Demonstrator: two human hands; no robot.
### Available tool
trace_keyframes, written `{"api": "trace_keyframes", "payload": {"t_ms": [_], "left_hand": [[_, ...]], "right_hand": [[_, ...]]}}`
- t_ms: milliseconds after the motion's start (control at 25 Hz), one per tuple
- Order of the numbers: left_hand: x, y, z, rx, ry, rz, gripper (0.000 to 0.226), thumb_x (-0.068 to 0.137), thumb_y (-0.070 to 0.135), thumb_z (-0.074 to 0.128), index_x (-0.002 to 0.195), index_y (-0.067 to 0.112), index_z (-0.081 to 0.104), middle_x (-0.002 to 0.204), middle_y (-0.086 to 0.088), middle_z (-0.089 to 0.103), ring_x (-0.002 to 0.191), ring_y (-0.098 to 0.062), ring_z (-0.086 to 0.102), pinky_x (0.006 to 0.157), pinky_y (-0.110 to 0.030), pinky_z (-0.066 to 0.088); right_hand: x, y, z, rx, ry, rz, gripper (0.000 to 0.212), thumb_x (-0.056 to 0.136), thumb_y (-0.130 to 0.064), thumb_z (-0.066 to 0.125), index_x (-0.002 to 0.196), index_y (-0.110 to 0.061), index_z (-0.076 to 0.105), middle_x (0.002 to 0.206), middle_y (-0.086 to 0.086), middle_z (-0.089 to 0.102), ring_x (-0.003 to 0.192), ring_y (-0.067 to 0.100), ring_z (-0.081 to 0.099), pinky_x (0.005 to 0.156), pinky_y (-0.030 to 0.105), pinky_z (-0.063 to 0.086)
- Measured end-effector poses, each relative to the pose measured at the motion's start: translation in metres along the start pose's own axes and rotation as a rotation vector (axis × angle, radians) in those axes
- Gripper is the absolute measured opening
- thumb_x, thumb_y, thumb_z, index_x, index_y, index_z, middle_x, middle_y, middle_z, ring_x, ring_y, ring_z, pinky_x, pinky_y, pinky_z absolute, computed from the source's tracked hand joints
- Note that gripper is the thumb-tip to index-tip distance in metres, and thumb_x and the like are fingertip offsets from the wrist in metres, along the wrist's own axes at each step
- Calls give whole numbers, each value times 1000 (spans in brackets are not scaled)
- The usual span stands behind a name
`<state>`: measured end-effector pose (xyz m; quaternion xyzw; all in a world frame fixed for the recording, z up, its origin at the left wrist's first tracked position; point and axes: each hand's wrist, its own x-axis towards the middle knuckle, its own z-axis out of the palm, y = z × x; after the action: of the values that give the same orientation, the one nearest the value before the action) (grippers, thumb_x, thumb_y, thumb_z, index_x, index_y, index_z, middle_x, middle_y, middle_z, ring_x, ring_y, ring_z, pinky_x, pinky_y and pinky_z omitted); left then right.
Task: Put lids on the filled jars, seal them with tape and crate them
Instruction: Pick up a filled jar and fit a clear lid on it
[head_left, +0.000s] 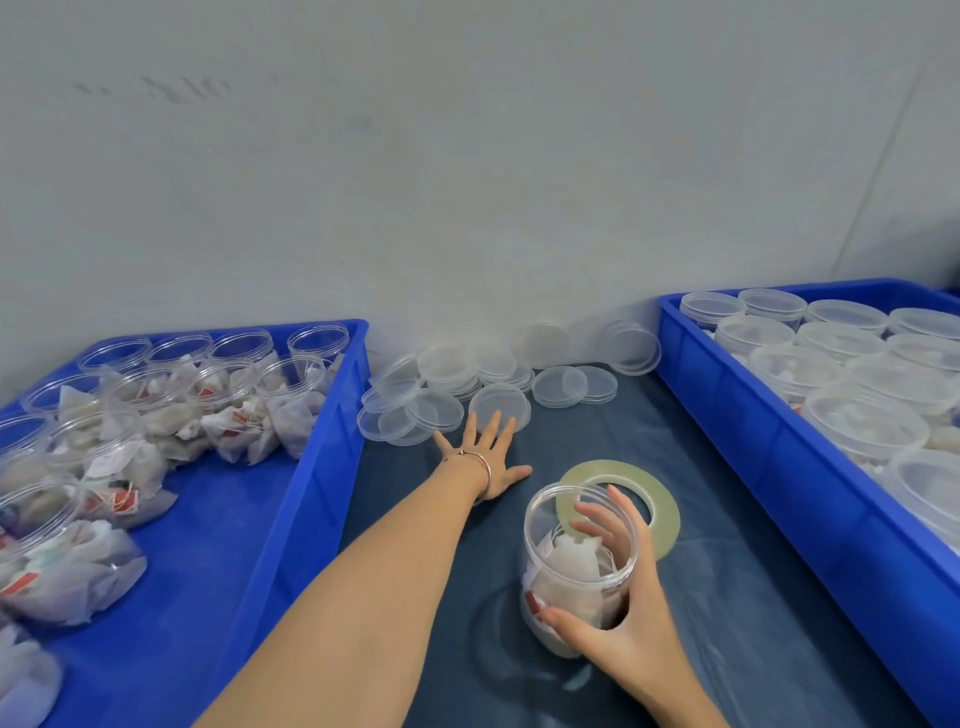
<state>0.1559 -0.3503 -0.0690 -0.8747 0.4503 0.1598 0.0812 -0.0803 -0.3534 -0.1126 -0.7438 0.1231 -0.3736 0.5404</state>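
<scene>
A clear plastic jar (574, 566) filled with tea bags stands open on the dark table, without a lid. My right hand (621, 608) grips it round the side. My left hand (485, 454) is stretched forward with straight, spread fingers, its fingertips on a clear lid (498, 402) at the near edge of a pile of loose lids (447, 379). A roll of yellowish tape (654, 499) lies flat just behind the jar.
A blue crate (332, 431) on the left holds several open, filled jars. A blue crate (727, 415) on the right holds several lidded jars. A grey wall rises right behind the table.
</scene>
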Motion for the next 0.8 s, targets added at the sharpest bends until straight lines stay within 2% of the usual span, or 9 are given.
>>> {"api": "trace_keyframes", "payload": {"t_ms": [120,200,280,400,480,560,640,720,800], "left_hand": [[-5,2,8,-77,36,23,71,99,57,21,150,26,-17,157,5,-25,145,-25,-22,107,-71,-2],[-12,7,18,-128,124,29,69,99,54,25,152,24,-8,160,4,-15,146,-25,-17,107,-70,0],[-21,13,31,-173,280,24,63,99,48,35,151,20,12,156,-1,11,146,-25,2,109,-66,5],[-33,21,38,-281,571,40,47,94,48,47,133,23,39,131,-2,40,128,-23,35,105,-47,26],[-31,20,26,-334,590,38,61,90,54,51,141,29,30,134,-5,34,128,-27,33,102,-45,29],[-27,17,15,-283,401,27,68,91,60,44,147,47,9,154,-7,4,142,-36,4,109,-60,15],[-23,9,14,-180,179,35,60,93,62,35,144,55,5,156,-2,-28,141,-41,-24,107,-71,-2],[-23,2,19,-138,45,36,58,95,61,34,145,53,8,153,0,-36,140,-42,-24,106,-72,-5],[-27,1,27,-160,46,40,58,96,55,38,147,49,10,154,-2,-33,142,-41,-19,107,-71,-3]], "right_hand": [[0,0,0,2,-2,7,109,55,-20,90,145,-20,29,134,-11,52,124,15,52,100,16,39],[-1,0,0,5,0,-1,110,55,-20,90,145,-20,29,135,-10,52,124,16,52,101,18,39],[0,1,-1,3,-6,0,109,55,-19,90,145,-16,29,135,-14,51,123,14,52,101,19,40],[0,-2,0,0,-12,0,109,55,-19,90,145,-18,28,133,-16,52,122,11,53,98,12,39],[0,-6,1,12,-31,9,109,56,-25,89,146,-19,27,133,-15,52,122,9,52,97,9,37],[-1,-9,1,21,-48,11,109,55,-33,86,146,-18,28,133,-18,51,123,8,52,97,8,35],[-2,-12,1,17,-65,18,108,55,-34,85,146,-21,27,133,-17,52,122,10,53,97,8,36],[-2,-11,0,11,-77,20,106,55,-34,84,144,-13,31,133,-21,50,122,6,52,96,7,35],[-2,-9,-1,4,-91,15,103,55,-34,84,141,-4,35,133,-25,48,124,-2,47,96,5,33]]}}
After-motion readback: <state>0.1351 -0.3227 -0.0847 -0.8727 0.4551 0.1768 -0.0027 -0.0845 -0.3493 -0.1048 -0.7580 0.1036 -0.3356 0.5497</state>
